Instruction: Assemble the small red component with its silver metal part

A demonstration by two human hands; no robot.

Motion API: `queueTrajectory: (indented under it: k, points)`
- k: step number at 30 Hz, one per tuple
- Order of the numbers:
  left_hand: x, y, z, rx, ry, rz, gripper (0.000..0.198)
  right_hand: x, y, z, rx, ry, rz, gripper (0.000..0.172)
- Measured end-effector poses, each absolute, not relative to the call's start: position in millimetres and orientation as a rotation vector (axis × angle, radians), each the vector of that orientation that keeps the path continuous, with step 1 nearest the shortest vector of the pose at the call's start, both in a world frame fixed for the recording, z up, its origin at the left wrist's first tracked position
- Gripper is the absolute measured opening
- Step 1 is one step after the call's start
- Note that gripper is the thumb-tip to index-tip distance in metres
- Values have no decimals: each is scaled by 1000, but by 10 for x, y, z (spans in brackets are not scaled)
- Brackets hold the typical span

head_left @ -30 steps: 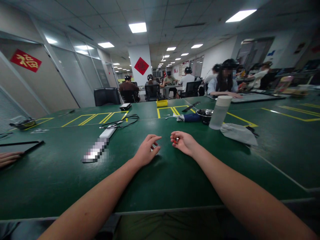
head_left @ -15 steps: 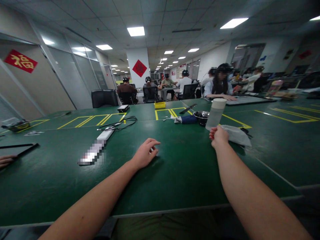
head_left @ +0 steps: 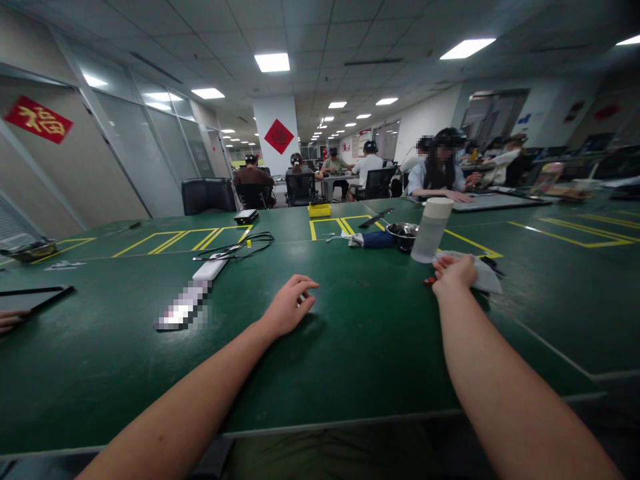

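My left hand rests on the green table with loosely bent fingers apart, holding nothing. My right hand is further out on the right, its fingers loosely stretched leftward with nothing visible in them. Just left of its fingertips lie small red objects, too small to name. Behind these stands a frosted bottle with a pale lid, upright. A white cloth or bag lies behind my right hand, which partly hides it; whether they touch I cannot tell.
Beyond the bottle sit a metal bowl and a dark blue rolled item. To the left lie a phone-like object, a white power bank-like block and a black cable. A yellow box stands at the far edge. A person sits across.
My right hand has moved right, away from beside the bottle, and its fingers have loosened. Red objects now show on the table where it was. My left hand has hardly moved.
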State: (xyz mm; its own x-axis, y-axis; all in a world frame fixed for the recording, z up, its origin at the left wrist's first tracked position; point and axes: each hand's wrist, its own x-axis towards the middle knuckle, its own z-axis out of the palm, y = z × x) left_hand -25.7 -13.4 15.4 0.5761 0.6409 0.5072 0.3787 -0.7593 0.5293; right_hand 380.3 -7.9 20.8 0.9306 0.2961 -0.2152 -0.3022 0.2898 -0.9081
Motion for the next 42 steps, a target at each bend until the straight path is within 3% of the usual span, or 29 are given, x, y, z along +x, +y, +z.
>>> queueTrajectory:
  k: [6, 13, 22, 27, 30, 35, 42]
  points:
    - [-266, -124, 140, 2440, 836, 1001, 29, 3865, -137, 217, -1172, -9, 415, 62]
    - [-265, -127, 145, 2441, 835, 992, 28, 3738, -31, 90, -1354, -281, 434, 64]
    - [-261, -112, 138, 2455, 854, 989, 26, 2649, 12, 62, -1162, -899, 1176, 52]
    - [-273, -113, 141, 2560, 842, 785, 19, 1969, -150, 43, -951, -1285, 1488, 52]
    - [-271, -129, 145, 2593, 802, 636, 14, 1860, -197, 68, -969, -1476, 1385, 48]
    - [-262, -149, 162, 2587, 771, 501, 9, 2046, -230, 194, -1296, -2026, 848, 25]
    - [-286, -152, 143, 2486, 820, 535, 22, 2011, -315, 253, -1171, -2355, 1017, 21]
